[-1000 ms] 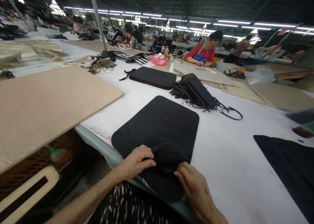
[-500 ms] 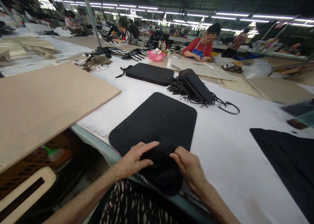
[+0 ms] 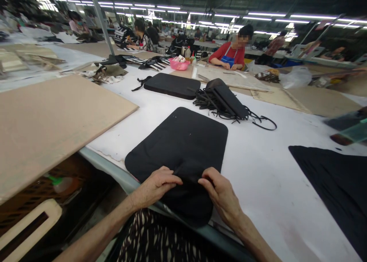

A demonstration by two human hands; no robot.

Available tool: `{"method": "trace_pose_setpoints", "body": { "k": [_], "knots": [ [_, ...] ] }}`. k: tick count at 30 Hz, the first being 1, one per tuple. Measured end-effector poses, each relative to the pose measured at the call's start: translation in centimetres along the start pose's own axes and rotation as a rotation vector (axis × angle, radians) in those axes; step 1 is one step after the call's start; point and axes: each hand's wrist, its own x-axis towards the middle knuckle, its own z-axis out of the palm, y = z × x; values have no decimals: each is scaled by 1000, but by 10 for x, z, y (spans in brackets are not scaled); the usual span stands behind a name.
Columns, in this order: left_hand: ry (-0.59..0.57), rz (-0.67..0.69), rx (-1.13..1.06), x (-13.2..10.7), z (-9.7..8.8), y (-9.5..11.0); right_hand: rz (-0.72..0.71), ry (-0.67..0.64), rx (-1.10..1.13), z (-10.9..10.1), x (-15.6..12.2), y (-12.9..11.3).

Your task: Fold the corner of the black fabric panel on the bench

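The black panel slants lengthwise up and slightly right from lower centre, mostly beyond the left hand and right hand, both pinching its near part.

Left hand and right hand, both pinched the near part of the black fabric panel, there by the near edge of the white table! Beyond it sat a flat black pad, a strappy black bundle just to its right. A tan board filled the left, dark cloth lay right, and far off, a person in red leaned low.
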Motion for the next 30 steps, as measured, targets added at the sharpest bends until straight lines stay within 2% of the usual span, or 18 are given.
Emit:
{"method": "trace_pose_setpoints", "body": {
  "k": [4,7,10,14,20,25,30],
  "knots": [
    [36,-9,-53,0,0,0,-228,170,-162,1,-25,10],
    [44,-22,-73,0,0,0,-343,184,-270,6,-42,19],
    [35,-23,-75,0,0,0,-314,158,-265,10,-44,23],
    [23,3,-64,1,1,0,-224,187,-201,7,-25,12],
    [14,14,-34,-1,0,1,-74,54,-121,-1,8,-12],
    [15,8,-8,-2,1,1,-55,-8,-103,-3,16,-16],
    [18,4,14,-2,1,-1,-91,-1,-115,1,17,-13]
  ]
}}
